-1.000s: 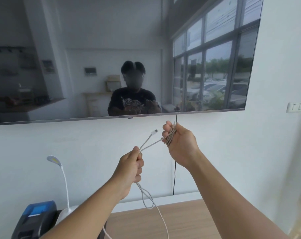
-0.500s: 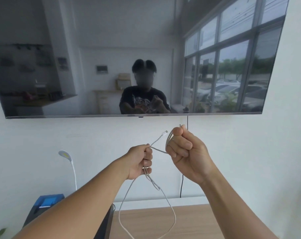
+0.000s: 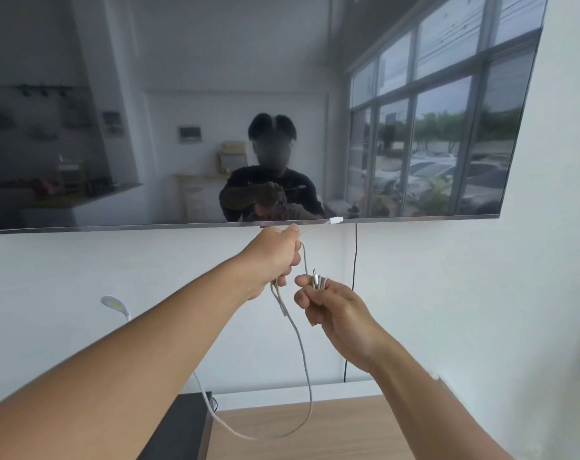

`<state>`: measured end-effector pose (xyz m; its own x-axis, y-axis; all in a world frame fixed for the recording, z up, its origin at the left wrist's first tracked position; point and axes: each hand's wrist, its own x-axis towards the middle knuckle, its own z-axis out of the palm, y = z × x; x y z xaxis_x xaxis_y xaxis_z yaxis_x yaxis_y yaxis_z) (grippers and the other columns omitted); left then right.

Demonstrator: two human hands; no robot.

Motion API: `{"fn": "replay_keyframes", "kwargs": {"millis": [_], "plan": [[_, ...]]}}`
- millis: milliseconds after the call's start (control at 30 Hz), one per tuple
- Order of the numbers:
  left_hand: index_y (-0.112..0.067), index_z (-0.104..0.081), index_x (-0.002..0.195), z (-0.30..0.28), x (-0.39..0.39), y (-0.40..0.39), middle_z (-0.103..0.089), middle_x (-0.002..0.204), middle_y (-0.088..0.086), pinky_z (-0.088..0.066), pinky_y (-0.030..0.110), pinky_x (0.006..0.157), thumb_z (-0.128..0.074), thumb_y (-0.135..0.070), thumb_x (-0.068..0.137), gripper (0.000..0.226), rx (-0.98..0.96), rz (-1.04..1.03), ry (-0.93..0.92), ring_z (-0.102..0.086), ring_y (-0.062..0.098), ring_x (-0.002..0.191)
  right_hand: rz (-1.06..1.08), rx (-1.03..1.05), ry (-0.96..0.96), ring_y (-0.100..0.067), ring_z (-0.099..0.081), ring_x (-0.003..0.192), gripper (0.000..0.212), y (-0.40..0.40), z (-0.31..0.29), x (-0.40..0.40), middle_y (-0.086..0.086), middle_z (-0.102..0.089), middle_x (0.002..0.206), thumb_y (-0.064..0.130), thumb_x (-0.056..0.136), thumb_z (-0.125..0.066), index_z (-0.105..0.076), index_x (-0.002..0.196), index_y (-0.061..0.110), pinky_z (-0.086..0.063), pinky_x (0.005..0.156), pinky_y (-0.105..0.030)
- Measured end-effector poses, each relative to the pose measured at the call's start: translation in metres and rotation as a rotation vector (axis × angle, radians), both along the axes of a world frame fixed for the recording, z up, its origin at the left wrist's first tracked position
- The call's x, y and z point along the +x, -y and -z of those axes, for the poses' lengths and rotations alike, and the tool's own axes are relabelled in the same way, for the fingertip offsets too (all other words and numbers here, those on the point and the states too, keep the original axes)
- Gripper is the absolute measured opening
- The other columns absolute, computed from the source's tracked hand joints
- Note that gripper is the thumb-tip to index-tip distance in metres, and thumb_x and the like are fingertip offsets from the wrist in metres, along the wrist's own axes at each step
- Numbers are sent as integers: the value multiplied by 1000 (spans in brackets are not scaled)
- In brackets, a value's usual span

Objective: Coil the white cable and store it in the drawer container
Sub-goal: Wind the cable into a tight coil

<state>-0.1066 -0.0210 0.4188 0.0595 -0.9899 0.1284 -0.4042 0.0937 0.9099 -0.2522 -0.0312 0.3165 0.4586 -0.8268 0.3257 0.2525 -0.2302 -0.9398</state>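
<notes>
The white cable (image 3: pixel 302 353) hangs in a long loop between my hands, down to the wooden desk. My left hand (image 3: pixel 275 257) is raised in front of the wall and closed around the cable; one white plug (image 3: pixel 336 221) sticks out past its fingers to the right. Lower and to the right, my right hand (image 3: pixel 335 310) pinches a small bundle of cable turns with a metal-tipped connector (image 3: pixel 314 273) poking up. The hands are a short gap apart. No drawer container is in view.
A large dark wall-mounted screen (image 3: pixel 116 94) fills the top, with a black cord (image 3: pixel 354 260) dropping below it. A wooden desk (image 3: pixel 315 436) lies below, a dark box (image 3: pixel 182 423) at its left, and a white lamp head (image 3: pixel 114 303) at left.
My left hand has risen to the screen's lower edge, drawing the cable up. My right hand has dropped lower and now sits below the left hand. The view tilted upward.
</notes>
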Motion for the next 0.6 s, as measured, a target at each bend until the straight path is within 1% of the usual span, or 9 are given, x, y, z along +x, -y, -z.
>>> {"fn": "replay_keyframes", "kwargs": {"millis": [67, 133, 200, 233, 300, 367, 433, 533, 600], "plan": [[-17, -49, 83, 3, -1, -3, -44, 65, -3, -40, 32, 59, -29, -44, 110, 43, -56, -19, 51, -38, 14, 56, 41, -9, -40, -13, -49, 69, 24, 5, 4, 2, 4, -70, 99, 22, 95, -50, -72, 104, 16, -37, 77, -29], [-19, -51, 83, 8, 1, -4, -46, 68, -3, -40, 32, 62, -28, -45, 110, 43, -102, -35, 87, -42, 13, 59, 91, -22, -105, -12, -55, 83, 32, 8, 6, 4, 5, -72, 107, 26, 98, -48, -80, 98, 22, -38, 84, -30], [-20, -53, 80, 13, 5, -6, -48, 67, -3, -40, 32, 65, -29, -43, 109, 44, -154, -58, 80, -43, 13, 59, 144, -33, -126, -6, -60, 94, 36, 12, 8, 7, 4, -72, 110, 30, 98, -47, -82, 103, 24, -38, 89, -30], [-19, -53, 80, 16, 7, -7, -49, 66, -4, -41, 33, 65, -29, -42, 109, 44, -184, -73, 66, -44, 14, 59, 168, -32, -101, -6, -61, 91, 36, 14, 9, 9, 5, -71, 117, 30, 99, -47, -82, 105, 24, -37, 89, -30], [-18, -53, 79, 23, 11, -10, -50, 64, -4, -44, 35, 65, -30, -41, 108, 44, -236, -96, 57, -46, 16, 58, 203, -23, 9, -9, -56, 76, 36, 17, 8, 10, 9, -62, 135, 26, 105, -46, -82, 111, 21, -37, 87, -30], [-17, -53, 78, 33, 11, -13, -50, 64, -3, -45, 35, 65, -32, -40, 108, 44, -261, -102, 38, -46, 18, 58, 203, -12, 126, -9, -55, 76, 39, 17, 5, 11, 8, -58, 142, 19, 110, -42, -81, 115, 19, -37, 85, -30], [-16, -52, 77, 41, 11, -17, -49, 64, -3, -44, 35, 63, -33, -39, 109, 43, -258, -103, -22, -44, 18, 59, 174, 11, 235, -9, -61, 86, 40, 17, -1, 13, 8, -64, 141, 18, 111, -40, -79, 119, 17, -37, 86, -30], [-16, -50, 76, 50, 9, -23, -47, 61, -4, -42, 32, 61, -34, -38, 109, 43, -257, -84, -86, -42, 16, 55, 110, 61, 392, -7, -67, 104, 37, 15, -12, 19, 12, -73, 128, 21, 111, -39, -72, 128, 16, -39, 93, -30], [-17, -49, 76, 58, 8, -27, -46, 57, -8, -42, 30, 59, -34, -37, 109, 42, -251, -57, -98, -41, 13, 52, 60, 110, 505, -7, -67, 116, 34, 16, -20, 20, 9, -72, 132, 19, 110, -40, -66, 131, 11, -41, 98, -29]]}}
